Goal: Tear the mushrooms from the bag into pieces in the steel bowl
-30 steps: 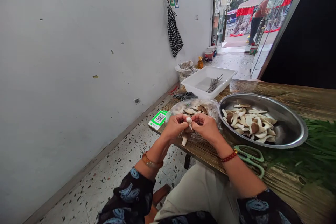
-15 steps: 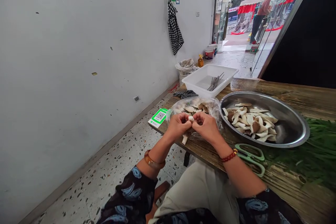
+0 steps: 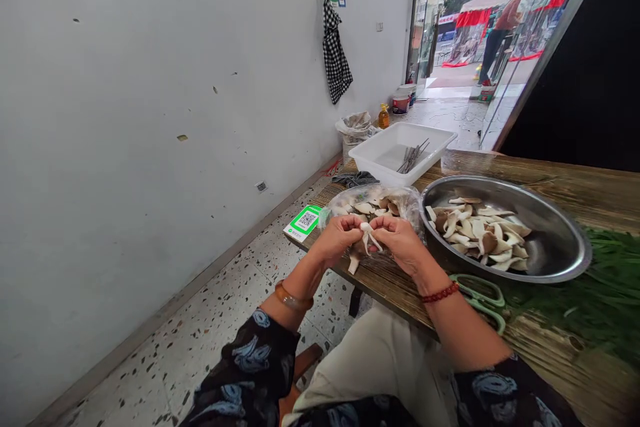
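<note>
Between both hands is a pale mushroom (image 3: pixel 368 235), split into strips that hang apart below the fingertips. My left hand (image 3: pixel 343 238) pinches its left side and my right hand (image 3: pixel 397 240) pinches its right side. Just behind the hands lies a clear plastic bag (image 3: pixel 411 200) holding more mushroom pieces (image 3: pixel 367 207). Another mushroom piece (image 3: pixel 354 264) rests at the table edge under my left hand. To the right stands a wide steel bowl (image 3: pixel 550 250) with many torn mushroom pieces (image 3: pixel 480 233) in it.
Green-handled scissors (image 3: pixel 483 295) lie near my right wrist. Leafy greens (image 3: pixel 613 287) cover the table's right side. A white tub (image 3: pixel 385 147) with thin metal sticks (image 3: pixel 414 155) stands behind the bag. A payment-code card (image 3: pixel 303 222) sits at the left table corner (image 3: pixel 380 285).
The mushroom in my fingers has gone from a compact piece to one pulled apart into hanging strips. My hands have moved slightly apart. The bowl and bag stay in place.
</note>
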Demonstrator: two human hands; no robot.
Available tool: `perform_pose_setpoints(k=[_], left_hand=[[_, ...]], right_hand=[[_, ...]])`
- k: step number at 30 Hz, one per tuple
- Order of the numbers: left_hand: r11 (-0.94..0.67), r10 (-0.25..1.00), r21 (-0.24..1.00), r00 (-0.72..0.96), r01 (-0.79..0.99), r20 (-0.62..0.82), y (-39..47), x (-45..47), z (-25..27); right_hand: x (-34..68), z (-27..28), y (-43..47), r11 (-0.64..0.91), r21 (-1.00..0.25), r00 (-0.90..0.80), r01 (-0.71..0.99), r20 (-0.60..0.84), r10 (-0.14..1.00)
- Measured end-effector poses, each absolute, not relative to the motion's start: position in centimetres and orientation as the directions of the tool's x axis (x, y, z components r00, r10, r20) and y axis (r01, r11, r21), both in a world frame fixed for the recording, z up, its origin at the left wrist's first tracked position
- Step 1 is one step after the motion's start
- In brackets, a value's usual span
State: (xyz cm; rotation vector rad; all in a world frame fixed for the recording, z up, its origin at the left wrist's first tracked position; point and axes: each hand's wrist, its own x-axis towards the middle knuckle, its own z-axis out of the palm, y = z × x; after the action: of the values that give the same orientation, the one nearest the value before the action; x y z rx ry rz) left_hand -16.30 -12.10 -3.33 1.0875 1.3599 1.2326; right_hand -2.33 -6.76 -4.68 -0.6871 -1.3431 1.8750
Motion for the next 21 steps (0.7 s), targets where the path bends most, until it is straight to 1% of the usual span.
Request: perform_pose_setpoints(k=[2,4,6,7,9,12,14,15,16,18,19,21], left_hand=[[0.091,0.991,0.989,-0.108,0.113,-0.079,-12.0,-17.0,-3.1],[0.083,0.991,0.976,-0.122,0.200,-0.059,-12.1,-17.8,-2.9],[0.068,0.986,0.978,-0.163,0.195,-0.036,-12.3,-18.5,-2.7],[0.059,0.984,0.988,-0.177,0.144,-0.033,-12.5,-18.8,-2.6],[0.053,0.981,0.998,-0.187,-0.030,-0.058,-12.9,-19.1,-2.6],[0.069,0.975,0.958,-0.183,-0.277,-0.123,-13.7,-19.3,-2.8],[0.076,0.970,0.946,-0.198,-0.314,-0.143,-14.3,-19.3,-3.0],[0.083,0.968,0.958,-0.207,-0.274,-0.143,-14.6,-19.3,-3.2],[0.098,0.967,0.976,-0.214,-0.194,-0.139,-15.0,-19.2,-3.3],[0.127,0.972,0.989,-0.209,0.074,-0.109,-15.7,-19.0,-3.4],[0.123,0.978,0.964,-0.193,0.236,-0.078,-16.1,-18.9,-3.5],[0.051,0.990,0.858,-0.136,0.511,0.022,-16.8,-18.7,-3.7]], right_hand=[[-2.2,-4.6,-6.7,-0.239,-0.942,-0.627,-0.237,-0.039,0.778],[-2.0,-4.5,-6.6,-0.279,-0.927,-0.653,-0.250,-0.051,0.755],[-1.9,-4.4,-6.4,-0.306,-0.906,-0.660,-0.293,-0.040,0.750],[-1.8,-4.3,-6.3,-0.314,-0.894,-0.655,-0.320,-0.031,0.755],[-1.7,-4.3,-6.1,-0.321,-0.873,-0.637,-0.368,-0.015,0.770],[-1.5,-4.4,-5.7,-0.333,-0.852,-0.620,-0.403,-0.013,0.784],[-1.5,-4.6,-5.6,-0.355,-0.837,-0.614,-0.417,-0.028,0.789],[-1.5,-4.7,-5.6,-0.363,-0.830,-0.610,-0.423,-0.035,0.792],[-1.5,-4.8,-5.6,-0.366,-0.827,-0.607,-0.426,-0.038,0.794],[-1.7,-5.0,-5.6,-0.348,-0.837,-0.601,-0.422,-0.029,0.799],[-1.7,-5.1,-5.7,-0.329,-0.848,-0.595,-0.417,-0.019,0.803],[-1.8,-5.2,-5.8,-0.282,-0.869,-0.584,-0.406,0.009,0.812]])
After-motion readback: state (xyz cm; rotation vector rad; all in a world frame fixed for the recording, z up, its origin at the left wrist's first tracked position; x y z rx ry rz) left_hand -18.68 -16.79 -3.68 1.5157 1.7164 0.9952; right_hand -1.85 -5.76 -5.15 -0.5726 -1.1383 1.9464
